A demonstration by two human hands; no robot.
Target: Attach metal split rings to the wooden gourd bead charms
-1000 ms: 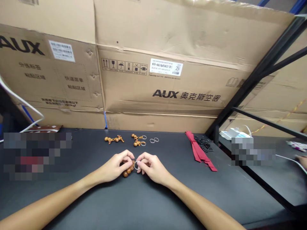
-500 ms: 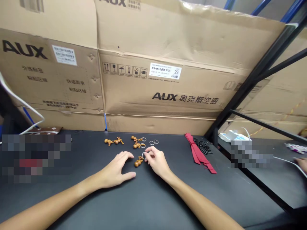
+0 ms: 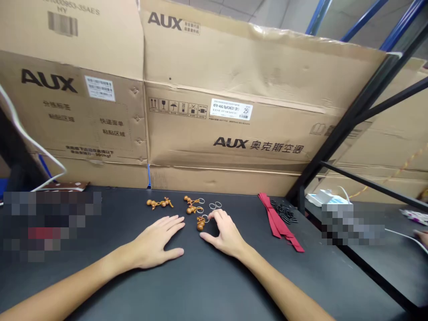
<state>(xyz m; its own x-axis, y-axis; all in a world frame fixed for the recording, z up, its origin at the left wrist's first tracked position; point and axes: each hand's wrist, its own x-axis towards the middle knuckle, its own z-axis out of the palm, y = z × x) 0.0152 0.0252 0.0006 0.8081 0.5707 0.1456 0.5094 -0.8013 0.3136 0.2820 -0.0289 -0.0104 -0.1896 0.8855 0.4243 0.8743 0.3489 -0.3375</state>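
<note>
My left hand (image 3: pixel 156 243) rests on the black table with its fingers stretched out, holding nothing. Thumb and fingers apart, my right hand (image 3: pixel 226 234) is beside a gourd keychain (image 3: pixel 200 224). Its fingertips are close to that keychain's metal ring; whether they touch it I cannot tell. Just behind lie two more gourd keychains (image 3: pixel 190 209) with rings on their cords. Farther left are gourd pendants (image 3: pixel 164 203) on cords, with no ring visible. Two loose split rings (image 3: pixel 212 206) lie beyond my right hand.
Red fabric strips (image 3: pixel 278 223) lie to the right, beside a pile of black clips or hooks (image 3: pixel 284 212). Cardboard (image 3: pixel 227 129) stands along the table's back edge. A black metal frame (image 3: pixel 329 147) rises at the right. Beyond it, part of another person's hand (image 3: pixel 423 237) shows.
My right hand has let go of the gourd keychain's ring and spread its fingers. That keychain now lies nearer the other two. My left hand has drawn slightly back to the left.
</note>
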